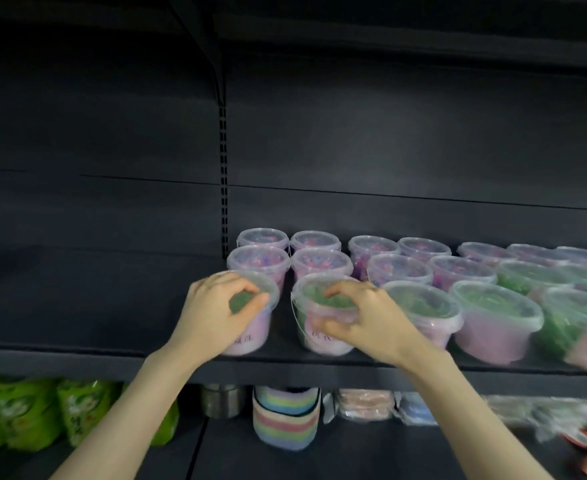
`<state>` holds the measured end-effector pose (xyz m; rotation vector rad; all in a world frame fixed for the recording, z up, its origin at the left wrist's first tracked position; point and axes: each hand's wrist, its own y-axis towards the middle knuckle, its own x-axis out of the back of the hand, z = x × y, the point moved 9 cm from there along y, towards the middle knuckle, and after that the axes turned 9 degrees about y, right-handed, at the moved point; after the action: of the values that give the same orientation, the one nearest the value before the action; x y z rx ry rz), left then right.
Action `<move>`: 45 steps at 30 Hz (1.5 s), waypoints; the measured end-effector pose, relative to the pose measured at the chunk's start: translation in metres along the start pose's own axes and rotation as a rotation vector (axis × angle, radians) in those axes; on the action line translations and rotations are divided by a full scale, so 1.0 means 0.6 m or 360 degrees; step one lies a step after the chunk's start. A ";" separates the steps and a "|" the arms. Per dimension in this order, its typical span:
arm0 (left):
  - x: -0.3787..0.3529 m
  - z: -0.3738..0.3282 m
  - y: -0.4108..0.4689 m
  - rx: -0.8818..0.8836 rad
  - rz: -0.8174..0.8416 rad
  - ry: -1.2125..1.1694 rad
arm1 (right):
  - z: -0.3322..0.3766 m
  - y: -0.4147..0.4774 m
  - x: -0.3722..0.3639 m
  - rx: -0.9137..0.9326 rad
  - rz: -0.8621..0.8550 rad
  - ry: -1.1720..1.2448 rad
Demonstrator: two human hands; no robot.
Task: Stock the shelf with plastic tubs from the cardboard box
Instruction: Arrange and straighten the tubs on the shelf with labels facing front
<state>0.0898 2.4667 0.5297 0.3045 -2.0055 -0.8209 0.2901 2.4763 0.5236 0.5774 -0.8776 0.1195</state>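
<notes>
at shelf (77, 358) edge, left hand (216, 313) grips end tub (255, 336), right hand (365, 320) grips next tub (306, 315)

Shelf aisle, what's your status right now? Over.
Left hand grips leftmost front tub at its rim. Right hand grips second front tub. Both stand at the shelf front. Third tub close beside the right hand; nothing blocking.

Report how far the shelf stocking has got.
Done: rows of tubs already fill the shelf rightward. In hand: the left hand grips the front-left tub, the right hand the tub beside it. Left: room remains on the shelf's left; the box is out of view.
</notes>
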 end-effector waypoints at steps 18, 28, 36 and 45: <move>-0.017 -0.018 -0.046 -0.0028 0.0002 0.0645 | 0.001 -0.026 -0.007 -0.0110 0.0026 0.0086; -0.022 0.013 -0.059 -0.0065 0.0023 0.0155 | 0.006 -0.017 0.001 -0.0233 -0.0065 0.0099; -0.022 0.014 -0.068 -0.0003 -0.0072 -0.0042 | 0.001 -0.023 -0.005 -0.0173 -0.0110 0.0300; -0.056 0.036 -0.098 0.0374 -0.0091 -0.0412 | 0.005 -0.051 -0.030 -0.0071 -0.0378 0.0152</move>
<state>0.0846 2.4492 0.4611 0.4085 -2.3518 -0.6872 0.2867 2.4514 0.4985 0.6244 -0.7116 -0.0869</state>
